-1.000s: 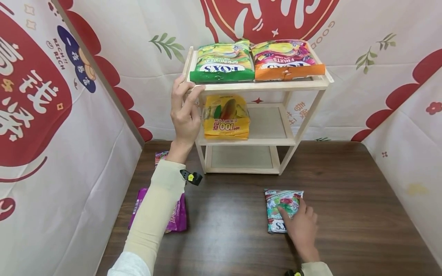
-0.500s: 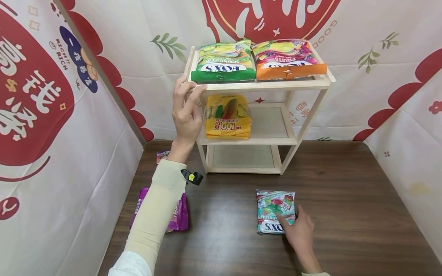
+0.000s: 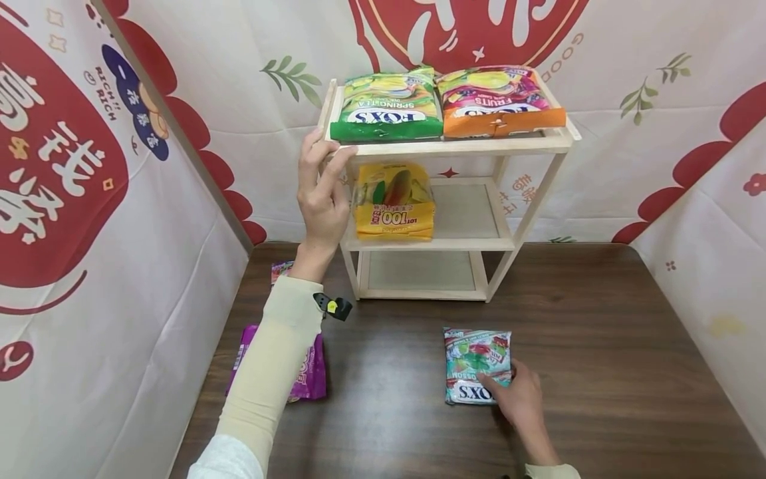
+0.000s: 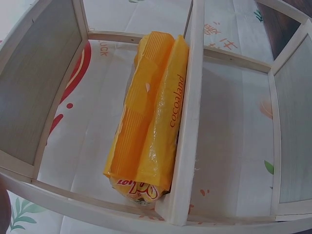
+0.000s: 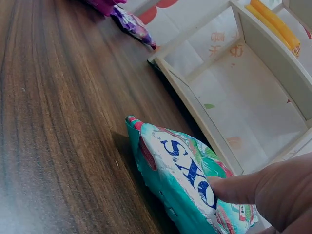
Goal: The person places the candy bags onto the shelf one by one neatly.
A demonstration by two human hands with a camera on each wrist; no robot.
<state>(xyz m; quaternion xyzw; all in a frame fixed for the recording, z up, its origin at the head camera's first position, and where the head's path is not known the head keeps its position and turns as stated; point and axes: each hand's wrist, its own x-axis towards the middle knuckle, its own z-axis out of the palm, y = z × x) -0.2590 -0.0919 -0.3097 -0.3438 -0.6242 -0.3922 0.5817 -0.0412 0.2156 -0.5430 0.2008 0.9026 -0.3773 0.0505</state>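
Note:
My left hand [image 3: 324, 193] grips the top left corner of a small wooden shelf rack [image 3: 455, 148]. At the table's right half, my right hand [image 3: 519, 399] pinches the right edge of a teal Fox's candy bag [image 3: 473, 359], which lies flat. In the right wrist view the thumb [image 5: 239, 189] presses on the bag's lettering; the other fingers are mostly hidden. A green candy bag [image 3: 389, 106] and an orange-edged candy bag [image 3: 499, 103] lie side by side on the top tier. On the middle tier's left side sits a yellow candy bag [image 3: 395, 203].
A purple bag [image 3: 311, 372] lies on the dark wooden table [image 3: 383, 432], partly behind the left forearm. Further back, another small colourful packet [image 3: 280, 271] is mostly covered by that arm. Printed cloth walls [image 3: 251, 159] enclose the back and sides.
My right hand has slid the teal candy bag a little to the left, then stayed nearly still. The left hand has kept its grip on the rack's corner.

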